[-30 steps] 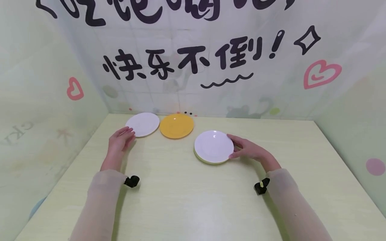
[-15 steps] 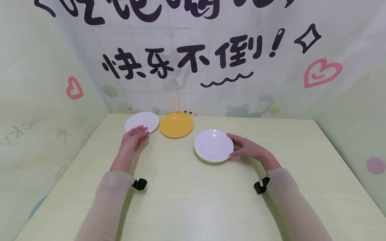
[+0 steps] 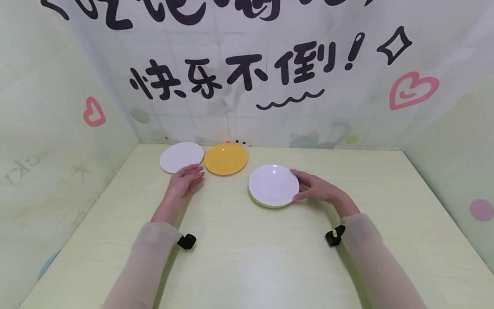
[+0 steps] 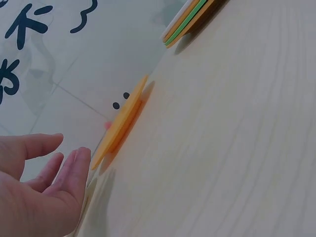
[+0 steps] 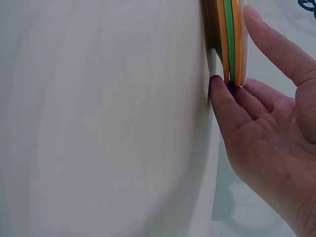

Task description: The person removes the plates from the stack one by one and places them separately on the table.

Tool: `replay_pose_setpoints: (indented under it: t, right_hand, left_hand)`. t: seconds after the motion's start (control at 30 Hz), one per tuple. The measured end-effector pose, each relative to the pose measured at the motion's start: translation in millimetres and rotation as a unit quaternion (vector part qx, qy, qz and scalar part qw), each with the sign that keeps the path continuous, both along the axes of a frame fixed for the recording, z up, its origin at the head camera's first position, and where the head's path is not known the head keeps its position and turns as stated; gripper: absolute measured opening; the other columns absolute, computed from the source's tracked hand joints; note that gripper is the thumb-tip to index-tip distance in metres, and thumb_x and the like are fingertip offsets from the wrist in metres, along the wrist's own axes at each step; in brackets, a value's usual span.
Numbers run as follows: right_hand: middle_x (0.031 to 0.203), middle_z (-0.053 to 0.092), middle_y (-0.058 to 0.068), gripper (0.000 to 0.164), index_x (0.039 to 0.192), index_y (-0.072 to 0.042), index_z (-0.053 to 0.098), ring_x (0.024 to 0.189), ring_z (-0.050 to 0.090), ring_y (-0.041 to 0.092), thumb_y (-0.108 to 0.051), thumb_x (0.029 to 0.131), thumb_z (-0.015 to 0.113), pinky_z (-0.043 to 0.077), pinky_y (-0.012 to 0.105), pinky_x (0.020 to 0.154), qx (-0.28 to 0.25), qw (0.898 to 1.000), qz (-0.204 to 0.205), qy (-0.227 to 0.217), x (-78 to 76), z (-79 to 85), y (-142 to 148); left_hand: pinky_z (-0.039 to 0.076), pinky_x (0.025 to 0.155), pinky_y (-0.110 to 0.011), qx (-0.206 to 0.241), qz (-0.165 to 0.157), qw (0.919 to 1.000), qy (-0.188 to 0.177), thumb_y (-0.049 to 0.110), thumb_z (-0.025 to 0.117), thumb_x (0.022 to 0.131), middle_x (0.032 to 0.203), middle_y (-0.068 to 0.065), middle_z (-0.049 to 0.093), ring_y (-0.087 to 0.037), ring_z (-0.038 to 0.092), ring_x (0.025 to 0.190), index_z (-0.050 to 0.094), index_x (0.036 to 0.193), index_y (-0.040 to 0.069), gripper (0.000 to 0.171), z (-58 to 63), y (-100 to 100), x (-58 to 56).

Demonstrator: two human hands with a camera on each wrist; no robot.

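Observation:
A stack of plates (image 3: 273, 185) stands right of the table's middle, a white plate on top. The right wrist view shows orange and green plates (image 5: 230, 42) beneath it. My right hand (image 3: 319, 189) holds the stack at its right rim, with the thumb by the white plate and the other fingers at and under the edge. My left hand (image 3: 184, 183) holds nothing, its fingers loosely bent, just in front of a white plate (image 3: 179, 156) at the back left. An orange plate (image 3: 225, 159) lies beside that one, to the right of the left fingertips.
The pale wooden table (image 3: 247, 257) carries all the plates. A printed white backdrop (image 3: 239, 98) rises at its back edge, and side panels (image 3: 455, 171) stand to the left and right. A small black wrist camera (image 3: 187, 241) sits at each cuff.
My left hand has moved to the right, from the white plate's left front edge to its right front edge, near the orange plate. The right hand and the stack have stayed in place.

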State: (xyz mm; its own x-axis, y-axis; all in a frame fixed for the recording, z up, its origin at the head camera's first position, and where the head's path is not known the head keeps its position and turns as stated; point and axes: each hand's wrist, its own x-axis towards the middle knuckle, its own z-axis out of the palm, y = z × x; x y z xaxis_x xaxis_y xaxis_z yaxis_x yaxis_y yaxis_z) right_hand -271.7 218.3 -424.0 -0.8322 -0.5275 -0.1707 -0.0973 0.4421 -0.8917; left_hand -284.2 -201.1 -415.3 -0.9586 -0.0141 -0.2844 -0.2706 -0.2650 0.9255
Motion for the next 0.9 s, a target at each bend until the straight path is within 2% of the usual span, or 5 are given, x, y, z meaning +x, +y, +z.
replay_pose_setpoints:
  t: [0.3, 0.47, 0.53, 0.77, 0.9]
  right_hand:
    - [0.166, 0.012, 0.023, 0.096, 0.158, 0.001, 0.012, 0.153, 0.015, 0.040, -0.009, 0.087, 0.076, 0.025, 0.050, 0.124, 0.002, 1.000, 0.003, 0.004, -1.1, -1.5, -1.1]
    - [0.165, 0.012, 0.024, 0.096, 0.158, 0.001, 0.011, 0.153, 0.015, 0.040, -0.009, 0.087, 0.075, 0.025, 0.050, 0.124, 0.001, 1.000, 0.003, 0.002, -1.4, -1.4, -1.4]
    - [0.166, 0.013, 0.023, 0.096, 0.158, 0.001, 0.012, 0.153, 0.015, 0.040, -0.009, 0.087, 0.075, 0.025, 0.050, 0.124, -0.002, 1.000, 0.002, -0.001, -1.2, -0.6, -1.2]
    - [0.166, 0.012, 0.022, 0.097, 0.158, 0.000, 0.012, 0.154, 0.014, 0.039, -0.010, 0.087, 0.076, 0.025, 0.049, 0.124, 0.001, 1.000, 0.000, -0.005, -1.1, 1.2, -0.8]
    - [0.166, 0.012, 0.022, 0.097, 0.158, 0.000, 0.012, 0.154, 0.014, 0.039, -0.010, 0.086, 0.076, 0.024, 0.051, 0.124, 0.005, 1.000, -0.001, -0.004, -2.2, 0.6, -0.4]
  left_hand:
    - [0.050, 0.109, -0.030, -0.016, -0.050, 0.9979, 0.039, 0.001, 0.054, 0.100, 0.130, -0.005, 0.063, -0.007, 0.068, 0.107, 0.034, 0.150, -0.003, 0.054, -5.9, 18.4, 2.3]
    - [0.053, 0.105, -0.028, -0.042, -0.073, 0.9956, 0.040, 0.002, 0.054, 0.101, 0.150, -0.018, 0.048, -0.015, 0.063, 0.121, 0.037, 0.149, 0.000, 0.051, -6.2, 32.8, 3.0]
    - [0.054, 0.104, -0.027, -0.050, -0.079, 0.9949, 0.039, 0.002, 0.054, 0.101, 0.152, -0.018, 0.046, -0.016, 0.061, 0.124, 0.039, 0.148, 0.001, 0.050, -6.0, 38.7, 3.3]
    - [0.054, 0.104, -0.030, -0.059, -0.100, 0.9921, 0.047, 0.002, 0.056, 0.100, 0.150, -0.022, 0.047, -0.007, 0.066, 0.106, 0.042, 0.145, -0.002, 0.048, -5.9, 57.9, 7.3]
    - [0.054, 0.104, -0.031, -0.064, -0.110, 0.9906, 0.051, 0.003, 0.059, 0.098, 0.149, -0.022, 0.049, -0.005, 0.066, 0.104, 0.043, 0.145, -0.002, 0.049, -5.7, 68.8, 10.1]
